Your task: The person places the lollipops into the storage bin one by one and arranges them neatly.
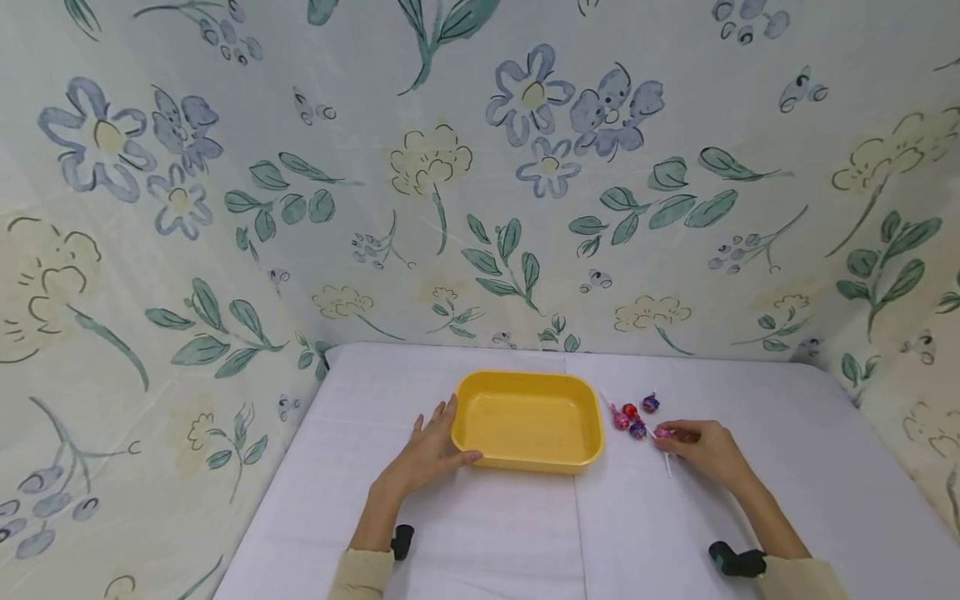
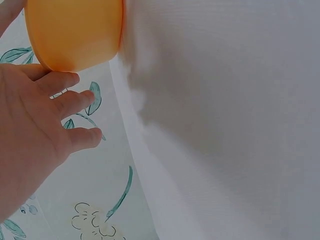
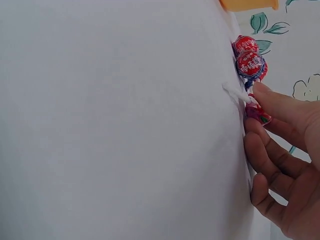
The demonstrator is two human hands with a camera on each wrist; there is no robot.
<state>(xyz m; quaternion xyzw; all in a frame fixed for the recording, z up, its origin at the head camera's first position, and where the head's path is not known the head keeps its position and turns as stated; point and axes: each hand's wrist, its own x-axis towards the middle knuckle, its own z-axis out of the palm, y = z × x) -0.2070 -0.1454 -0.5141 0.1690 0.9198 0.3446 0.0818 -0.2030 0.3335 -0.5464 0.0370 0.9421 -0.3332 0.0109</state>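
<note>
A yellow rectangular tray (image 1: 525, 421) sits on the white-covered table, its inside bare. Along its left side rests my left hand (image 1: 426, 454), thumb at the near corner and fingers spread and relaxed; the left wrist view shows fingertips touching the tray's wall (image 2: 75, 35). To the right of the tray, my right hand (image 1: 708, 454) pinches a lollipop with a pink wrapper (image 3: 257, 114) between thumb and index finger, its white stick (image 3: 235, 92) showing. Just left of those fingers lie several other wrapped lollipops in a loose bunch, among them a pink one (image 1: 620, 420) and a purple one (image 1: 651, 403).
A white cloth (image 1: 480, 533) covers the table. Behind it and at both sides hangs a floral curtain (image 1: 450, 208). Dark wrist-camera mounts are on both wrists, the right one (image 1: 738, 561) close to the cloth.
</note>
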